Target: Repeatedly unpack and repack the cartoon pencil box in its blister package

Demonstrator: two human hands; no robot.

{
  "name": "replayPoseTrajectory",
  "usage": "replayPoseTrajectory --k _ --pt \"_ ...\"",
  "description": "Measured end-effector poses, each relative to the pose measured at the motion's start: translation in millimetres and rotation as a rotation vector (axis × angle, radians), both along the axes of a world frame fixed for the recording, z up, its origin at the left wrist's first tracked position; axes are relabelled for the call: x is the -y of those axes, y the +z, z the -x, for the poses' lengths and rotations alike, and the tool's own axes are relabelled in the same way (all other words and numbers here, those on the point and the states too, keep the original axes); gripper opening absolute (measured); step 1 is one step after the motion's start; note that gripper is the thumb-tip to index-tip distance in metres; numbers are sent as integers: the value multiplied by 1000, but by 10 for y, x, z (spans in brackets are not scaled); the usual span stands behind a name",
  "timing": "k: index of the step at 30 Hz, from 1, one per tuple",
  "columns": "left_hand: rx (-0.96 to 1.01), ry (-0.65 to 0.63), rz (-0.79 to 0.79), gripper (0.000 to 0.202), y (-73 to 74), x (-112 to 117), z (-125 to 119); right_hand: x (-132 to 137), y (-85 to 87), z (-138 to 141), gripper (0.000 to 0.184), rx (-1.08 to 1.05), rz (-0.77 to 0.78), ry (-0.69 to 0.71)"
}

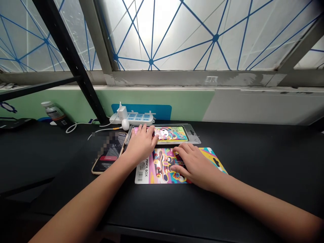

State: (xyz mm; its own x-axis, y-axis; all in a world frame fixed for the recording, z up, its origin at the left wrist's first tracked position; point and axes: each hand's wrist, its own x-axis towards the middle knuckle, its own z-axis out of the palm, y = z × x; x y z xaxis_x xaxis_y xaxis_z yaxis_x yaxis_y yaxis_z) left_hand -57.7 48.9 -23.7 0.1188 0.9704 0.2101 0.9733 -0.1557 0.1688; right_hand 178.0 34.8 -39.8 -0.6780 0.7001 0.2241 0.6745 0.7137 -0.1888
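Observation:
A colourful card marked "PENCIL BOX" (152,172) lies flat on the black desk (265,158). My right hand (194,163) rests on it with fingers stretched out flat. Just behind lies a clear plastic pack (192,135) holding a colourful pencil box (172,133). My left hand (141,143) lies on the left end of that pack, fingers extended over it. Neither hand grips anything.
A phone (107,158) with a lit screen lies left of my left hand. Behind it sit a white power strip (134,118) with a charger, cables and a white round object (125,124). A bottle (54,113) lies at far left. A black diagonal frame post (71,60) rises before the window.

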Motion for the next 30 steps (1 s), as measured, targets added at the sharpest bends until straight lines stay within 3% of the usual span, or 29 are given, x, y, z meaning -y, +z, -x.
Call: replayPoseTrajectory --k 7,16,20,26,30 --pt "-13 -10 17 57 -14 -9 -15 -1 3 -19 45 -33 0 -22" --pt "-32 2 1 58 -50 -14 -52 -19 -9 1 28 -53 -19 -55" --pt "-25 -7 3 57 -21 -2 -43 -13 87 -41 29 -85 70 -113" --pt "-27 -1 11 52 51 57 34 -294 440 -423 39 -80 96 -224" --pt "-35 13 -10 48 11 106 71 -676 465 -761 49 -136 245 -333"
